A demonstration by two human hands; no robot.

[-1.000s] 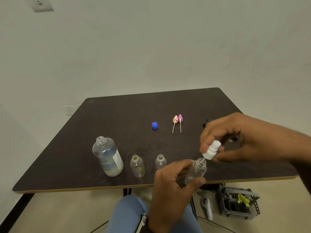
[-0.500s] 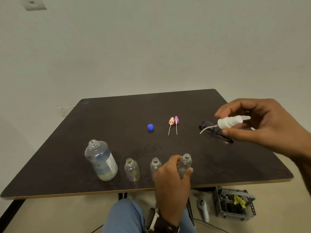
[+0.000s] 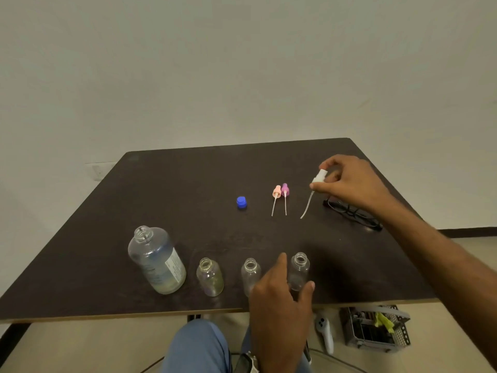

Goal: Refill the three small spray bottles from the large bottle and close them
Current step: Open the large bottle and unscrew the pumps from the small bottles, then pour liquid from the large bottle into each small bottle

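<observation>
All three small bottles stand uncapped along the lower middle of the frame: left one [image 3: 210,277], middle one [image 3: 250,274], right one [image 3: 299,270]; large bottle [image 3: 156,259] open at lower left, blue cap [image 3: 241,203] mid-surface. My right hand [image 3: 349,184] pinches the white sprayer [image 3: 318,177] low over the surface [image 3: 107,238] beside the pink sprayer [image 3: 276,191] and purple sprayer [image 3: 285,189]. My left hand [image 3: 279,300] rests loosely beside the right bottle; I judge that no pouring has begun, so refilling and closing all remain.

Blue cap [image 3: 241,202]; peach sprayer [image 3: 276,191]; purple sprayer [image 3: 284,187]; white sprayer [image 3: 319,176]; dark brown table [image 3: 188,184].
</observation>
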